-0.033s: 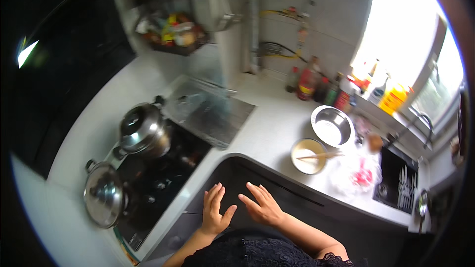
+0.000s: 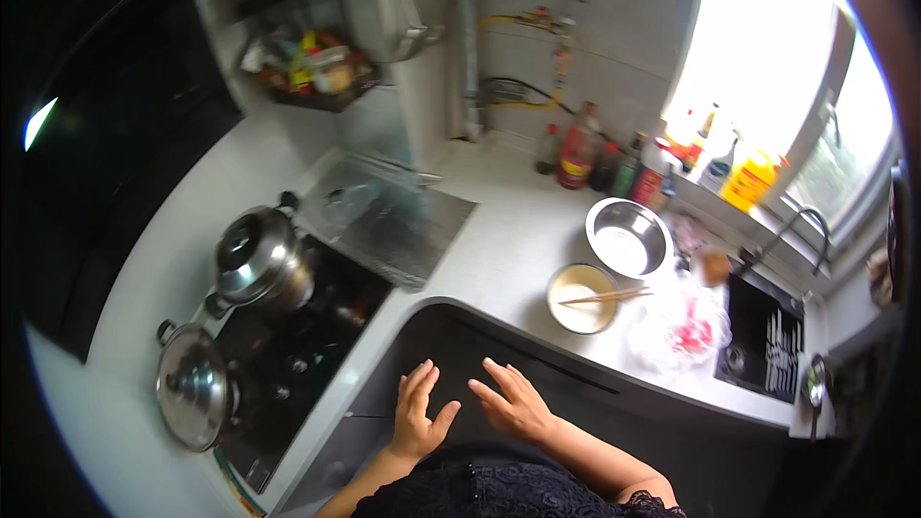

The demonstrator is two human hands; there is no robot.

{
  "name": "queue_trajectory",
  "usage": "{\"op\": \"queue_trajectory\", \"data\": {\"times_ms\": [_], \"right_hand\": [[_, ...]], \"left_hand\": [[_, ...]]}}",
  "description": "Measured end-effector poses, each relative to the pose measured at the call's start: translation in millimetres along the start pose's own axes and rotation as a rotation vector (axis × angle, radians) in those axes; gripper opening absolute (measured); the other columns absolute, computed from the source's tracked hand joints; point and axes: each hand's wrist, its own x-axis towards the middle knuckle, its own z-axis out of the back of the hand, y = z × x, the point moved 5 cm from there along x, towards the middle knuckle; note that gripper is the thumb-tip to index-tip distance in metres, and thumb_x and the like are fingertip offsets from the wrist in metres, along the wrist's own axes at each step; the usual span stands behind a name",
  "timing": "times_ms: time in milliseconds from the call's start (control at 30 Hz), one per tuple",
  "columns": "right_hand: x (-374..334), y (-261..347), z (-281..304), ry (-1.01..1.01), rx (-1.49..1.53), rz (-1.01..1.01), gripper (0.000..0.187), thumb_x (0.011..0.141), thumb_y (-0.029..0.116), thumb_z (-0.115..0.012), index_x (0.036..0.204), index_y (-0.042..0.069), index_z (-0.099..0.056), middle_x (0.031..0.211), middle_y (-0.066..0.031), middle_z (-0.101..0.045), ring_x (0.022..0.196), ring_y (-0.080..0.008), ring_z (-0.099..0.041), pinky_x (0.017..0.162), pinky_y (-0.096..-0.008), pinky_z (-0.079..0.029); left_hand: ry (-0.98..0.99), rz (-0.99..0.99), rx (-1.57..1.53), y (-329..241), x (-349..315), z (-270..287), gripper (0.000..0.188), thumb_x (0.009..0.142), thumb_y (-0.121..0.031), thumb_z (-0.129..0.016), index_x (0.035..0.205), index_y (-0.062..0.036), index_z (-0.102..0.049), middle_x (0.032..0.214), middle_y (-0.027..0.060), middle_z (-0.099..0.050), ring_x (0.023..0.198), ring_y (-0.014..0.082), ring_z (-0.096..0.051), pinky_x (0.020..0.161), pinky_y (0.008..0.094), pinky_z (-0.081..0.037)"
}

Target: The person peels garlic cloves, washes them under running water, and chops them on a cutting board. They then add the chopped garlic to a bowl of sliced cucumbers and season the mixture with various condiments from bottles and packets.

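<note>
- the left hand (image 2: 416, 417) hangs in front of the body, holding nothing; its fingers lie close together and the thumb stands well away from them.
- the right hand (image 2: 518, 408) is level with it, also bare, fingers slightly spread and thumb apart; neither hand pinches or touches anything, and a gap lies between them.
- for a steady pose like this, loose wrists and elbows near the sides should serve best, with both hands in clear sight.
- at one o'clock from the right hand, near the front of the worktop (image 2: 518, 240), sits a bowl (image 2: 587, 273) with pale contents; chopsticks (image 2: 604, 296) lie across it, their ends jutting out at three o'clock.
- those sticks look easy to knock, so a hand passing there does well to stay above the rim, or to steady the bowl's side first.
- just beyond the bowl, a steel basin (image 2: 630, 218) appears light enough to slide if brushed.
- a clear plastic bag (image 2: 672, 341) lies at two o'clock; loose film like that could snag fingers.
- from the left hand, the cooktop (image 2: 259, 364) is at ten o'clock, with a lidded pot (image 2: 251, 249) beyond; treating both as hot seems wise.
</note>
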Motion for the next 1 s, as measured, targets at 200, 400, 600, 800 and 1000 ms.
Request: {"op": "queue_trajectory", "data": {"times_ms": [200, 400, 600, 800, 1000], "right_hand": [[-134, -94, 118, -0.133, -0.03, -0.542, 0.057, 0.072, 0.003, -0.074, 0.125, 0.007, -0.054, 0.129, -0.0201, -0.05, 0.099, -0.0312, -0.063, 0.085, -0.0375, -0.054], [-207, -145, 164, -0.302, 0.172, -0.863, 0.019, 0.088, -0.001, -0.056, 0.106, 0.004, -0.06, 0.122, -0.0178, -0.056, 0.1, -0.0277, -0.061, 0.083, -0.0337, -0.05], [-231, -167, 181, -0.384, 0.072, -0.899, 0.01, 0.091, 0.001, -0.052, 0.095, 0.002, -0.061, 0.114, -0.0184, -0.06, 0.097, -0.028, -0.062, 0.082, -0.032, -0.05], [-267, -199, 222, -0.534, -0.032, -1.158, 0.009, 0.087, 0.008, -0.062, 0.091, 0.0, -0.066, 0.085, -0.0126, -0.067, 0.075, -0.0216, -0.065, 0.069, -0.0303, -0.052], [-363, -313, 237, -0.387, -0.259, -1.289, 0.013, 0.082, 0.014, -0.068, 0.09, 0.003, -0.069, 0.084, -0.0146, -0.068, 0.075, -0.0296, -0.066, 0.069, -0.0376, -0.052]], "left_hand": [[0.28, -0.066, -0.166, -48, 39, -142, 0.046, 0.082, -0.024, -0.073, 0.12, -0.0024, -0.059, 0.127, 0.0173, -0.057, 0.117, 0.0326, -0.055, 0.101, 0.046, -0.041], [0.404, 0.38, -0.479, -48, 47, -261, 0.033, 0.087, -0.01, -0.068, 0.117, 0.001, -0.061, 0.113, 0.0105, -0.064, 0.104, 0.0153, -0.061, 0.091, 0.0292, -0.049], [0.761, 0.558, -0.769, -70, 25, -337, 0.027, 0.089, -0.014, -0.067, 0.112, -0.0003, -0.064, 0.104, 0.0085, -0.069, 0.094, 0.0131, -0.065, 0.085, 0.0273, -0.051], [0.993, 0.286, -0.709, -128, 62, -395, 0.027, 0.09, -0.015, -0.065, 0.112, 0.001, -0.064, 0.101, 0.0092, -0.069, 0.093, 0.0127, -0.065, 0.084, 0.0267, -0.051], [0.843, 0.042, -0.539, -210, 117, -488, 0.025, 0.087, -0.017, -0.068, 0.104, 0.0002, -0.068, 0.089, 0.0134, -0.071, 0.076, 0.0161, -0.067, 0.07, 0.0291, -0.053]]}}
